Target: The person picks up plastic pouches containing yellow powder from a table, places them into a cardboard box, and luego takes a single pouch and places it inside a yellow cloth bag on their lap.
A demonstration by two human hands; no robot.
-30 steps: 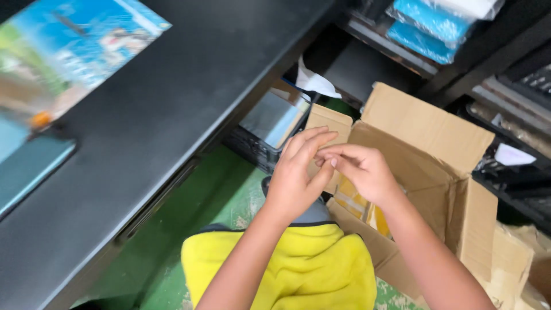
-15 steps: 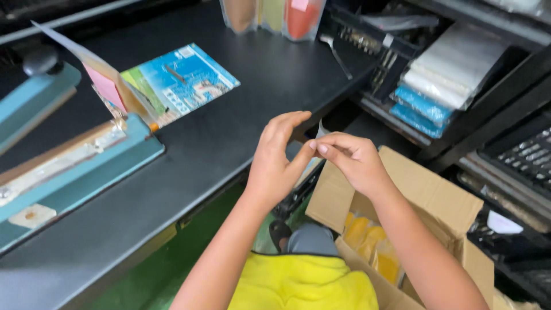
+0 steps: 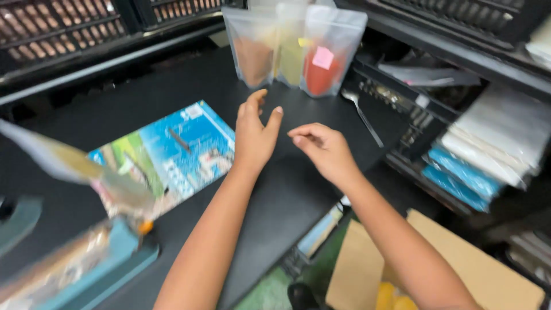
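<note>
My left hand (image 3: 255,135) is raised over the black table (image 3: 172,80) with fingers apart and nothing in it, reaching toward three clear stand-up pouches. The pouches hold brown powder (image 3: 252,54), yellow powder (image 3: 291,54) and red powder (image 3: 327,57). My right hand (image 3: 321,146) hovers beside the left with its fingers curled and pinched; I cannot tell whether anything small is between them. A metal spoon (image 3: 363,117) lies on the table just right of my right hand.
A blue printed sheet (image 3: 172,155) lies left of my hands. A teal heat sealer (image 3: 74,264) sits at the lower left. Shelves with stacked bags (image 3: 488,149) stand on the right. An open cardboard box (image 3: 459,270) with yellow packets is below right.
My view swung up from the box to the table. Both hands moved from beside the box to over the table, and they separated, the left one opening toward the pouches.
</note>
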